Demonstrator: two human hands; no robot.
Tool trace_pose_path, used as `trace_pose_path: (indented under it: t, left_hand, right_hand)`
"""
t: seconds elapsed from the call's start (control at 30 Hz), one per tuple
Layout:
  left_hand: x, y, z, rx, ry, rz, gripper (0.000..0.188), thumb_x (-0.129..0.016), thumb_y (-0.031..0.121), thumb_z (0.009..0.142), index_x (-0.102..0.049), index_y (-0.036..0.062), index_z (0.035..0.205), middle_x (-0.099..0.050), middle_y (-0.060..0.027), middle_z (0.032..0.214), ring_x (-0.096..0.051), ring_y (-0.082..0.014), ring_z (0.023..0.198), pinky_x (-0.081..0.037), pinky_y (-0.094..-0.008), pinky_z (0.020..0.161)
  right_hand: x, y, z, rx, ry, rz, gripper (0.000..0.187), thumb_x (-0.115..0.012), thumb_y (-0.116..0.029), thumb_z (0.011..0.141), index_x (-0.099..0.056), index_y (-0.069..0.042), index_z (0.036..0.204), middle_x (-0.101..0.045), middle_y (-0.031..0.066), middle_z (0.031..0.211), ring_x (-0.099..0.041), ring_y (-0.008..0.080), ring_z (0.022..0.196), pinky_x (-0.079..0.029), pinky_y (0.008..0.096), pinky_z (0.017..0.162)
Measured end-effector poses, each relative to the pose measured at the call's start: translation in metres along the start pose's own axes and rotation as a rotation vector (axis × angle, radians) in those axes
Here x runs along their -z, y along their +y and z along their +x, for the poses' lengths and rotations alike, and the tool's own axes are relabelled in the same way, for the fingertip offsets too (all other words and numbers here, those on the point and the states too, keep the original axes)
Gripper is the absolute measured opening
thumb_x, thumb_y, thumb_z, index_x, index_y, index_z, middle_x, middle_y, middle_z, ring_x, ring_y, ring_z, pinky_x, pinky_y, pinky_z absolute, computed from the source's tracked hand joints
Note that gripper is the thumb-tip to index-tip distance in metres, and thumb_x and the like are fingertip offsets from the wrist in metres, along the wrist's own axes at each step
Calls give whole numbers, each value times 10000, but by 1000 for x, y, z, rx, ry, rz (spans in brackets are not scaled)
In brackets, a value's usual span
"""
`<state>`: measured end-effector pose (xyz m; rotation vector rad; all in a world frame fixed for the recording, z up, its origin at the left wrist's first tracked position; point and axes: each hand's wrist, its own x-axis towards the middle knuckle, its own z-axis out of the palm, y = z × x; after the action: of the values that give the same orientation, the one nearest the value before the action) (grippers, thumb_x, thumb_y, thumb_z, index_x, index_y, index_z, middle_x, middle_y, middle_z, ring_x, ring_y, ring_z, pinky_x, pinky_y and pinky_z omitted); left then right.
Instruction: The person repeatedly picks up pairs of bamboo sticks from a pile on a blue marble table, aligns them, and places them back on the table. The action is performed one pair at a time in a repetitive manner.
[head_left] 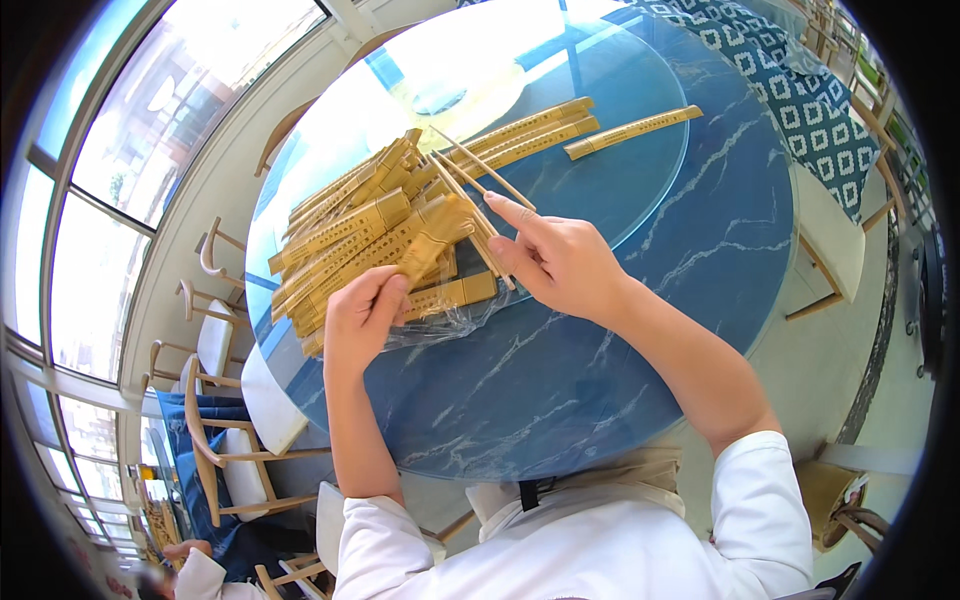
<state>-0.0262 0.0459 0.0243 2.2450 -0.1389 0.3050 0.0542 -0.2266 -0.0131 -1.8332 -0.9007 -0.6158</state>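
Observation:
A gold paper chopstick sleeve (pixel 432 236) is pinched between the thumb and fingers of my left hand (pixel 363 310), held over the near side of a pile. My right hand (pixel 565 262) is at the right of that sleeve, index finger and thumb stretched out and apart. Their tips meet several bare wooden chopsticks (pixel 470 212), and I see no closed grip around them. Another chopstick (pixel 490 172) slants just above the index finger. Many printed gold sleeves (pixel 345 240) lie heaped to the left and behind. Clear plastic wrap (pixel 440 328) shows beneath the pile.
The round blue marble-patterned table (pixel 650 330) carries a glass turntable (pixel 640 90). One gold sleeve (pixel 633 132) lies apart at the right. Wooden chairs (pixel 215 440) stand at the left, with a patterned cloth (pixel 800 100) at the far right. Another person's sleeve (pixel 205 577) appears at lower left.

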Motion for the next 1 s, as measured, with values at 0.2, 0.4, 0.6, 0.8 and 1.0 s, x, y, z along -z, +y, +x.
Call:
trace_pose_path:
  t: [0.2,0.4,0.6,0.8,1.0]
  left_hand:
    - [70,24,45,-319,679,753,327,-616,157,1068,-677,112,1385,-688,-78,1073,-664,-219,973,-524,-382,902]
    - [75,-39,89,-202,359,998,401,-565,294,1089,-610,178,1470,-674,-80,1326,-604,-275,1286,-215,-536,1268]
    - [28,-55,67,-227,418,762,406,-568,331,1081,-619,134,1432,-645,-101,1420,-578,-297,1342,-226,-538,1274]
    - [-45,0,23,-484,162,525,261,-695,135,979,-708,65,1230,-711,-116,1247,-620,-324,1248,-437,-477,1141]
    - [-50,-4,14,-515,-92,527,235,-747,176,930,-753,75,1142,-730,-85,1210,-603,-284,1295,-364,-512,1220]
  right_hand:
    - [19,17,5,12,46,-163,433,-636,-301,1060,-554,-58,1409,-645,73,651,-657,244,564,-512,355,525]
    - [12,13,4,9,41,-113,387,-697,-169,1011,-592,-72,1371,-603,73,650,-591,249,541,-500,357,542]
    - [-4,15,-3,158,-89,-132,120,-710,-111,946,-692,-52,1049,-701,81,867,-689,278,912,-578,397,803]
    - [-14,7,-15,206,-303,-162,223,-747,-129,905,-707,-26,1098,-667,121,1204,-564,320,1289,-468,448,1090]
    - [-23,9,-22,135,-408,-237,376,-776,-211,900,-695,3,1199,-593,162,1412,-431,357,1459,-356,487,1207]
